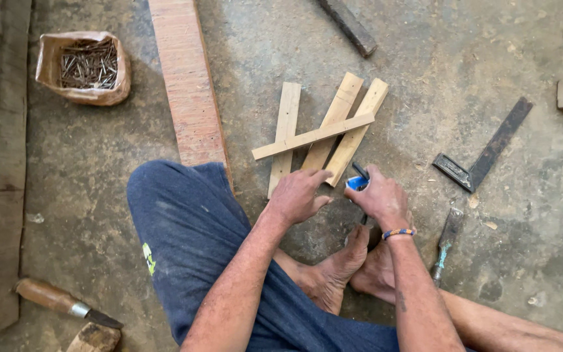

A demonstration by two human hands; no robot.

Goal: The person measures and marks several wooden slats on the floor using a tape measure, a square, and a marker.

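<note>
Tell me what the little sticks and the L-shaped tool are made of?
The sticks look like pale, bare wood: you can see grain and rough sawn ends. The L-shaped tool, a square, seems to be dark, dull metal, maybe rusty; its thicker part could be metal or wood.

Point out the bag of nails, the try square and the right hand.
bag of nails (86,65), head view, on the nails showing in the open top.
try square (490,151), head view, on the dark blade.
right hand (380,197), head view, on the back of the hand.
</note>
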